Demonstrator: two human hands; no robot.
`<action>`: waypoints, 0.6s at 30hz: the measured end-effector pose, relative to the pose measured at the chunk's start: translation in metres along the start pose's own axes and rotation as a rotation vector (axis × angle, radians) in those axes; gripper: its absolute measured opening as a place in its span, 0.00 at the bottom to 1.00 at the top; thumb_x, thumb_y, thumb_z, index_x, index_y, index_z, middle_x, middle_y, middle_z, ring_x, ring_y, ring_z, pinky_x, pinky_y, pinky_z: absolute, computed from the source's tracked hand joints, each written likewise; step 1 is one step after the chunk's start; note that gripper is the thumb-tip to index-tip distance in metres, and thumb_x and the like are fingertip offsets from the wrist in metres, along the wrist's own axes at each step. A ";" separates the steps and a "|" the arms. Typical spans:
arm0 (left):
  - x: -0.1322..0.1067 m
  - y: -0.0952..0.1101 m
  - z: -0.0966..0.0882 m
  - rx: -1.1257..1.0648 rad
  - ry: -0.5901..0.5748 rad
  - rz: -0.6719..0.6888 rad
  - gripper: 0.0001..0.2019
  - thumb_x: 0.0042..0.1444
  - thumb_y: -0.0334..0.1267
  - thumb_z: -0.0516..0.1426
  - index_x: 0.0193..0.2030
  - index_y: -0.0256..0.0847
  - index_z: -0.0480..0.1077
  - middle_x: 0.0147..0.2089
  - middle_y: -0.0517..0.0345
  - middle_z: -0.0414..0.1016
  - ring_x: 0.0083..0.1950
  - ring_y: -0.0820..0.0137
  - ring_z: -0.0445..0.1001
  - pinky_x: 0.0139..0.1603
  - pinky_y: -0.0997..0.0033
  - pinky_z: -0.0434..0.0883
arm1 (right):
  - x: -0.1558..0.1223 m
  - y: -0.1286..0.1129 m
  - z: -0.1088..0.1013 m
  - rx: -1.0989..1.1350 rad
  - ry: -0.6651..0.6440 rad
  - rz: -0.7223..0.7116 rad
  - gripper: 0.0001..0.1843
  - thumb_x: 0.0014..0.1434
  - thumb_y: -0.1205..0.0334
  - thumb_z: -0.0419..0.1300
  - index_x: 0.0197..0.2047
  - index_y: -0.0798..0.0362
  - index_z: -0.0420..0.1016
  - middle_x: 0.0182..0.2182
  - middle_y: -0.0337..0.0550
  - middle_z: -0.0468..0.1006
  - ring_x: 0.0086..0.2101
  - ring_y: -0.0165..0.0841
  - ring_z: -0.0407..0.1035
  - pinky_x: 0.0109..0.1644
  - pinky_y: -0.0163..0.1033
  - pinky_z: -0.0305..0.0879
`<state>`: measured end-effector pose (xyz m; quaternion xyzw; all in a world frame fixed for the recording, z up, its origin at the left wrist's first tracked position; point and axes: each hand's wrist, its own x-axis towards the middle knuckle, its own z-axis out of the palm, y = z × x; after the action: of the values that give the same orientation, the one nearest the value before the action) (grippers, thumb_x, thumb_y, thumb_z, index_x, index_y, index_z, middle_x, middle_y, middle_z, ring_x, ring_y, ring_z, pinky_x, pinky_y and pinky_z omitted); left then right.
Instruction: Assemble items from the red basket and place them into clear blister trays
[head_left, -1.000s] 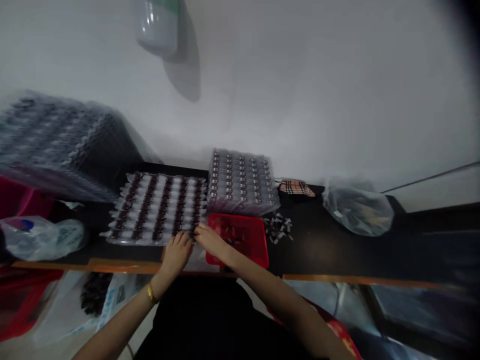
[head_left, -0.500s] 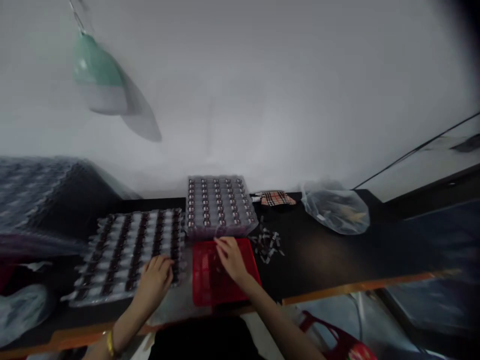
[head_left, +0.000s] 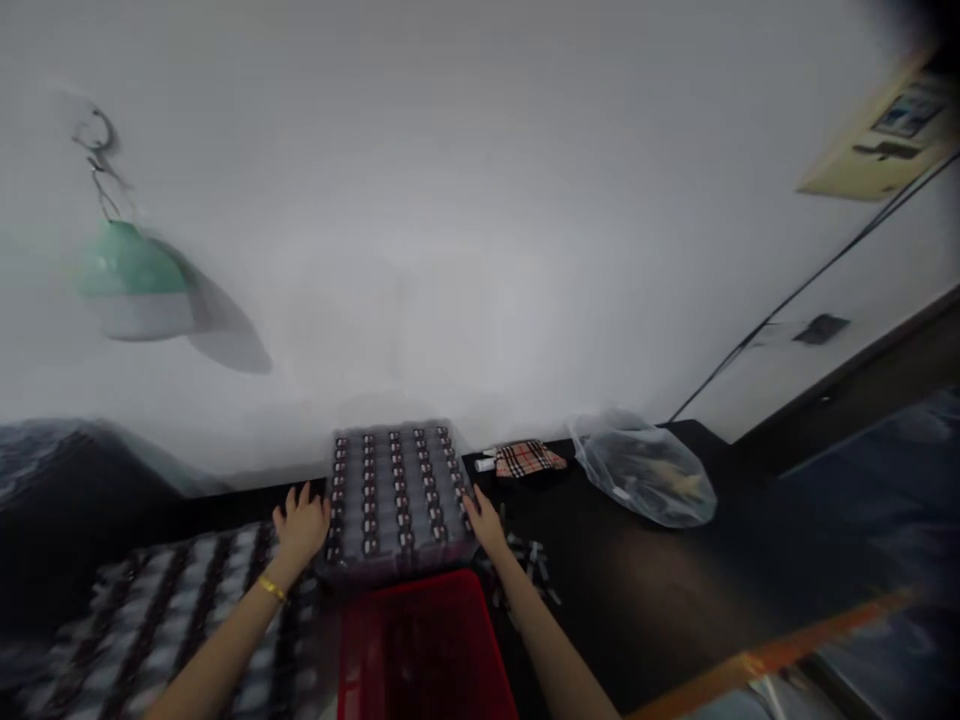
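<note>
A stack of transparent blister trays (head_left: 395, 500) holding rows of small dark-and-silver parts stands on the black table (head_left: 622, 570). My left hand (head_left: 301, 525), with a gold bangle (head_left: 271, 589) on its wrist, is beside the stack's left edge, fingers spread. My right hand (head_left: 484, 523) rests at the stack's right edge, holding nothing I can see. Below the stack is a red plastic basket (head_left: 420, 650), partly cut off by the frame. A filled tray with dark rows (head_left: 165, 625) lies to the left, under my left forearm.
A pile of small loose pieces (head_left: 530, 565) lies right of the stack. Behind it are a plaid cloth item (head_left: 526, 460) and a transparent plastic bag (head_left: 643, 472) holding dark contents. A green-and-white hanging object (head_left: 131, 285) is on the white wall. An orange table edge (head_left: 772, 660) runs lower right.
My view has tilted upward, so the table sits lower. My left hand has left the filled tray and my right hand has left the red basket; both are now at the stack's sides.
</note>
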<state>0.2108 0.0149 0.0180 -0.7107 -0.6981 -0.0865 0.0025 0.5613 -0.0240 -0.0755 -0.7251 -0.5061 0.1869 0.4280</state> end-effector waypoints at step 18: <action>0.014 0.007 -0.019 -0.205 -0.072 -0.166 0.18 0.65 0.36 0.47 0.48 0.42 0.77 0.64 0.47 0.67 0.66 0.49 0.60 0.64 0.29 0.49 | 0.011 -0.035 -0.024 0.219 0.059 0.083 0.32 0.53 0.42 0.53 0.52 0.54 0.77 0.53 0.50 0.77 0.61 0.46 0.62 0.65 0.52 0.57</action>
<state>0.2156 0.0261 0.0397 -0.6497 -0.7416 -0.1318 -0.1024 0.5627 -0.0206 -0.0320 -0.6994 -0.4395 0.2374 0.5113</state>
